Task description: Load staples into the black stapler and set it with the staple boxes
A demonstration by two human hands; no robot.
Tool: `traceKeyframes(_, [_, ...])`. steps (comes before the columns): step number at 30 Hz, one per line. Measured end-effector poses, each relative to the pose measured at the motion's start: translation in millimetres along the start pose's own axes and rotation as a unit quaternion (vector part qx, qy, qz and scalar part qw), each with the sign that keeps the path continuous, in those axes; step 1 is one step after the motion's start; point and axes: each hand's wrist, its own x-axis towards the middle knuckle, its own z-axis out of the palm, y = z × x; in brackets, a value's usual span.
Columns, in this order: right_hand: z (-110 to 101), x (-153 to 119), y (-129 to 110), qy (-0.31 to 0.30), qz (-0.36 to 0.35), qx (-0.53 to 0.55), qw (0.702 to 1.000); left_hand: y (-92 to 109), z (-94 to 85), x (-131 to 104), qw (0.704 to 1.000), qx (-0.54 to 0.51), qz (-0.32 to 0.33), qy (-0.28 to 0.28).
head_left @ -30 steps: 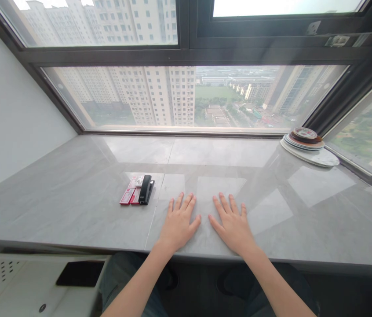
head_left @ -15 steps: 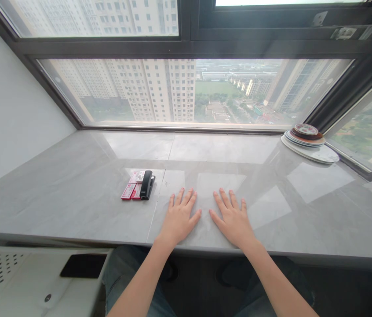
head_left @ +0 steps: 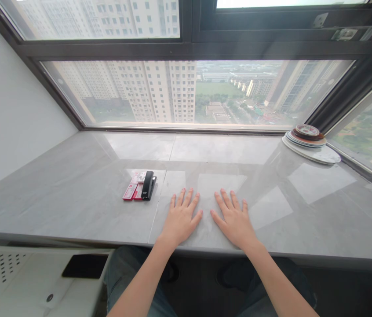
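Only the view's nudged: left hand point(head_left: 180, 223) and right hand point(head_left: 236, 224) flat, fingers point(head_left: 220, 202) wide, stapler point(head_left: 147, 186) aimed lengthwise, mouth-first, at the window point(head_left: 159, 94).

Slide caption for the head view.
Bare left hand and right hand spread on a grey marbled counter, right of a black stapler and small red-and-white boxes.
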Motion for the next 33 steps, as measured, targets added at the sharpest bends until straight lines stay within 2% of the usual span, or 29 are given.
traceKeyframes(15, [1.5, 0.0, -0.2, 0.007, -0.001, -0.002, 1.000, -1.2, 0.4, -0.5, 1.000, 0.000, -0.001, 0.003])
traceKeyframes(19, [4.0, 2.1, -1.6, -0.014, 0.014, 0.011, 1.000, -1.3, 3.4, -0.3, 1.000, 0.007, 0.007, 0.008])
traceKeyframes(22, [4.8, 14.1, -12.1, -0.048, 0.057, 0.037, 0.997, 0.1, 4.9, -3.8, 1.000, 0.010, 0.017, 0.010])
traceKeyframes(25, [0.8, 38.5, -38.0, -0.078, 0.133, 0.102, 0.983, 2.6, 2.2, -13.1, 1.000, 0.003, 0.026, 0.015])
traceKeyframes(27, [-4.8, 58.6, -65.5, -0.094, 0.141, 0.182, 0.969, 3.8, -0.9, -20.5, 0.999, -0.007, 0.034, 0.020])
traceKeyframes(31, [-14.8, 99.1, -140.3, -0.114, -0.007, 0.362, 0.925, 1.4, 0.2, -30.1, 0.998, -0.031, 0.052, 0.032])
traceKeyframes(33, [-16.1, 118.6, -180.5, -0.100, -0.077, 0.400, 0.908, -2.7, 6.1, -31.5, 0.997, -0.042, 0.055, 0.035])
